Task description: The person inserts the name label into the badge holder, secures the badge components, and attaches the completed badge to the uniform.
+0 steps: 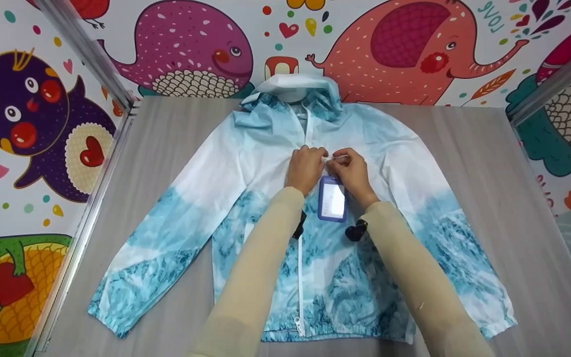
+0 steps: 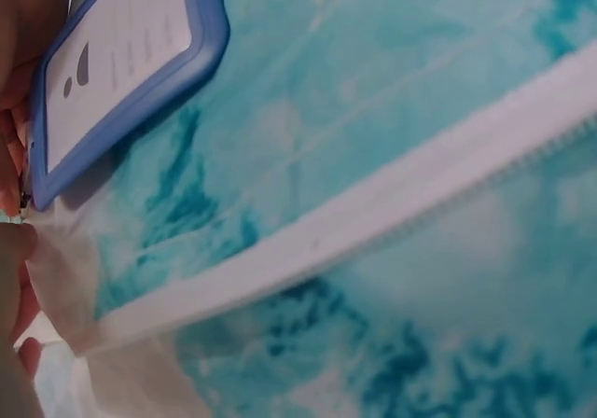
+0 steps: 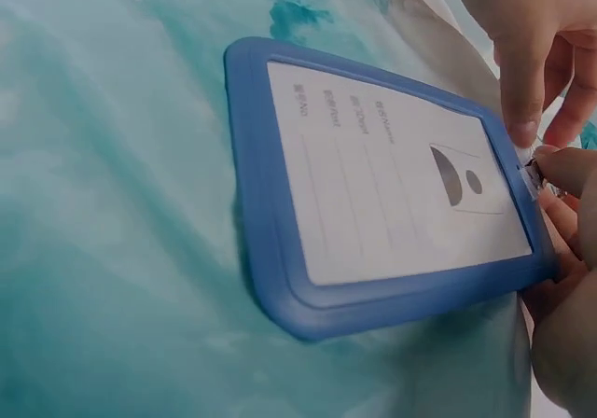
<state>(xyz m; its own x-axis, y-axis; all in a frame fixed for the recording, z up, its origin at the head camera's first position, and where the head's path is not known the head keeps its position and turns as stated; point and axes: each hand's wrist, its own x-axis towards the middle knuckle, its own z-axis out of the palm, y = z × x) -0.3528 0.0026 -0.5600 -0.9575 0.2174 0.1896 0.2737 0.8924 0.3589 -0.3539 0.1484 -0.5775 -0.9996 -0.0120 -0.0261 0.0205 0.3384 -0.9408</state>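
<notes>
A blue-and-white hooded jacket (image 1: 265, 218) lies spread on the table, front up, sleeves out to both sides. My left hand (image 1: 306, 169) pinches the jacket's fabric at the chest; in the left wrist view the cloth (image 2: 65, 269) rises in a fold at its fingertips. Close beside it, my right hand (image 1: 352, 173) holds the metal clip (image 3: 534, 171) of a blue-framed ID badge (image 1: 332, 198) between thumb and fingers. The badge (image 3: 373, 194) hangs below the fingers over the jacket front, its printed card facing up. Fingers partly hide the clip, and I cannot tell whether it grips the fabric.
The jacket's white zipper (image 1: 301, 277) runs down the front, with its pull (image 1: 298, 325) near the hem. The hood (image 1: 295, 87) lies at the table's far edge. Wood-grain tabletop (image 1: 166, 144) shows around the sleeves. Cartoon-printed panels (image 1: 285, 49) with metal rails (image 1: 87, 54) border the table.
</notes>
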